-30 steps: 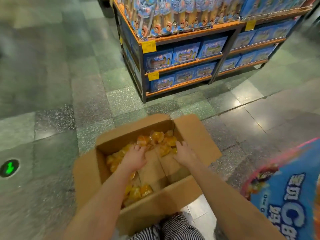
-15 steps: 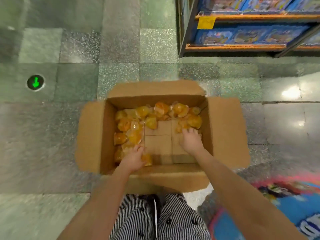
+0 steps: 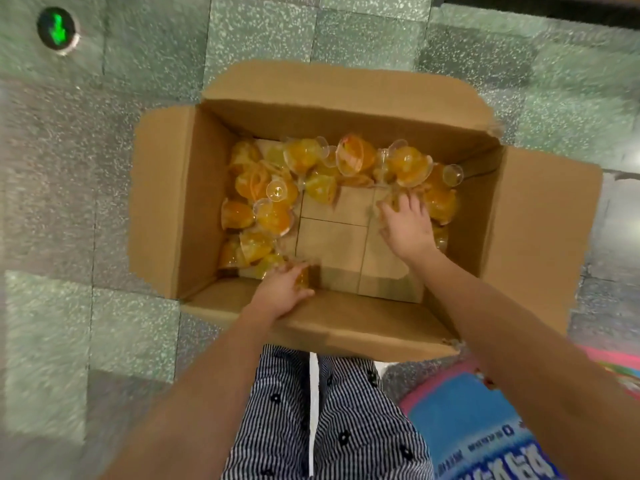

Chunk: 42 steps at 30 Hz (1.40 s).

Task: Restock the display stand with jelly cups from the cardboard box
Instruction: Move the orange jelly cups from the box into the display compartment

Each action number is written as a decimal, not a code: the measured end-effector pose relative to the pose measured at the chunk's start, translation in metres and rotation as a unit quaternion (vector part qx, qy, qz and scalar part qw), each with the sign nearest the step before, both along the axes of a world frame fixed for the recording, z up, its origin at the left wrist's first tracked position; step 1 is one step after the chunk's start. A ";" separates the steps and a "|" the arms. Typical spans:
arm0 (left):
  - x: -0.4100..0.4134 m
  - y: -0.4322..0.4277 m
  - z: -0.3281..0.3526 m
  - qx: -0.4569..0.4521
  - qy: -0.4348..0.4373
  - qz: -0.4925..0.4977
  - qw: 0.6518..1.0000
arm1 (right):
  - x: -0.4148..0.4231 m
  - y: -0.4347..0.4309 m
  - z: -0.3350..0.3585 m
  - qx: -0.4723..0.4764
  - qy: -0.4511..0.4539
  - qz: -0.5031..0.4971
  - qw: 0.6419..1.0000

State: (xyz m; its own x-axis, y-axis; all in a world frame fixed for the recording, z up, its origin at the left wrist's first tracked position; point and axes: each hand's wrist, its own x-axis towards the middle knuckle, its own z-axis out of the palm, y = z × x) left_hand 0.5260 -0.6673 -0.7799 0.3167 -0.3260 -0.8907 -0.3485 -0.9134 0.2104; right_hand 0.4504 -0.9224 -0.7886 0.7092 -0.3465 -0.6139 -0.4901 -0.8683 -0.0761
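Green speckled floor tiles [image 3: 138, 341]; round green arrow marker [image 3: 57, 28], perhaps a light

Green arrow [image 3: 57, 28] on floor disc [image 3: 44, 27]

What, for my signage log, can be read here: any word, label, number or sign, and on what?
Floor light: green arrow, no words.
Blue pack: white print, upside down, too blurred to read.
Cardboard box: no print shows.
Jelly cups: no readable label.
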 end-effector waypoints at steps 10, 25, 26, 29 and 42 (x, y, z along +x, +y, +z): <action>0.005 0.002 -0.027 0.011 -0.055 -0.078 0.995 | -0.009 -0.003 -0.032 -0.015 -0.006 -0.009 1.000; 0.010 -0.017 0.017 -0.072 -0.001 0.103 0.992 | -0.051 0.022 0.022 0.084 -0.060 -0.156 0.982; 0.012 -0.021 0.026 -0.087 0.010 0.126 0.988 | -0.052 0.024 0.033 0.084 -0.074 -0.175 0.978; 0.019 -0.033 0.054 -0.110 0.028 0.155 0.981 | -0.053 0.033 0.065 0.080 -0.113 -0.235 0.962; 0.057 -0.117 0.185 -0.256 0.013 -0.055 0.965 | -0.062 0.051 0.224 0.097 -0.186 -0.453 0.866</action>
State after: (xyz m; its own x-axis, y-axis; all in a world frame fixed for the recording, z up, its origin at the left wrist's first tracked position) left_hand 0.5833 -0.7844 -0.5947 0.2351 -0.7554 -0.6117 -0.4258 -0.6457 0.6338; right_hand 0.3884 -0.8715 -0.5649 0.3616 -0.7802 -0.5105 -0.8738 -0.0926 -0.4774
